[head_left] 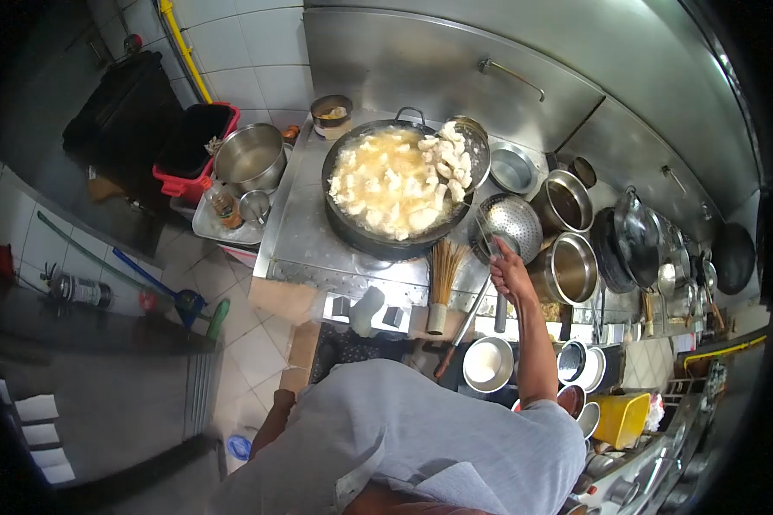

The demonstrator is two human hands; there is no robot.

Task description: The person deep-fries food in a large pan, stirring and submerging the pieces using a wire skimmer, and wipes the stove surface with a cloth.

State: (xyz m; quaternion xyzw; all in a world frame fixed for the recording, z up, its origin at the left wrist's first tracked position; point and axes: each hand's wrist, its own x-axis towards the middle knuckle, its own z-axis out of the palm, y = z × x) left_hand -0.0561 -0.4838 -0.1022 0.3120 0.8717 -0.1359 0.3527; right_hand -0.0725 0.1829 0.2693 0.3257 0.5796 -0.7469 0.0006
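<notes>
one right hand (508, 273) is closed around a thin metal handle (487, 238) beside a strainer (514, 221).

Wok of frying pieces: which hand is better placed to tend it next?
The right hand, probably: it reaches beside the perforated ladle, near the wok, while the left hand hangs low by the body.

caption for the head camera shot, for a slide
Pale pieces crowd a wide dark pan of frothy liquid, the person's right hand beside a perforated ladle.
</notes>
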